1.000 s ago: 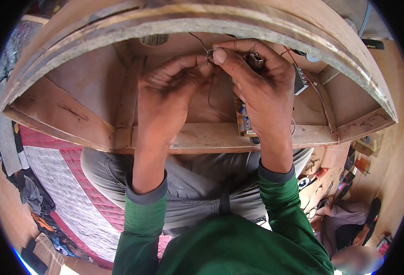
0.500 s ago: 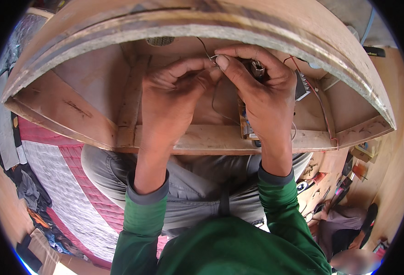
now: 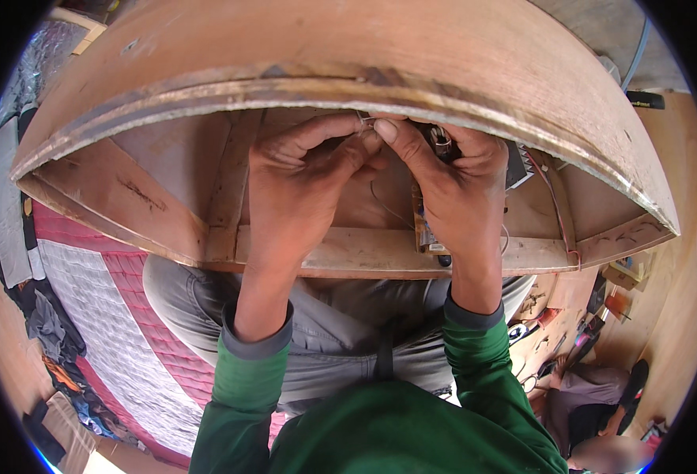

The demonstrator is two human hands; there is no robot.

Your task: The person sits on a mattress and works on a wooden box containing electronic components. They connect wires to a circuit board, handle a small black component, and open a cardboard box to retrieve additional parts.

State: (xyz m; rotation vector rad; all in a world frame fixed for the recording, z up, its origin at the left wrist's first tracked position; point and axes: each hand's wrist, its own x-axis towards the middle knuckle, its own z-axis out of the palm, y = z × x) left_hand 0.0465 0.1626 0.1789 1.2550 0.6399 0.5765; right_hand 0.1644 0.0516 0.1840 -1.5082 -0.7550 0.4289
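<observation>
My forearms rise from below over the front ledge of the wooden box (image 3: 412, 47) and lean in toward each other, so that my hands meet inside it, just under its curved upper edge. My left hand (image 3: 295, 178) has its back turned up, the wrist nearly straight, the forefinger bent across to the right and the thumb brought up beneath it. Between those two tips I am pinching a thin wire (image 3: 367, 122). My right hand (image 3: 465, 178) comes from the other side, thumb pointing up and to the left; its thumb tip presses toward the forefinger on the same wire, though the box's edge partly hides that finger. My other right fingers curl around near a small metal part (image 3: 441, 142); I cannot tell whether they grip it. The wire's end sits between my two pinches, near the middle of the box. Beside my right wrist, partly behind it, is a circuit board (image 3: 425, 235). My green sleeves (image 3: 247, 387) end in grey cuffs (image 3: 260, 341) at the wrists, above my grey trousers (image 3: 325, 324).
</observation>
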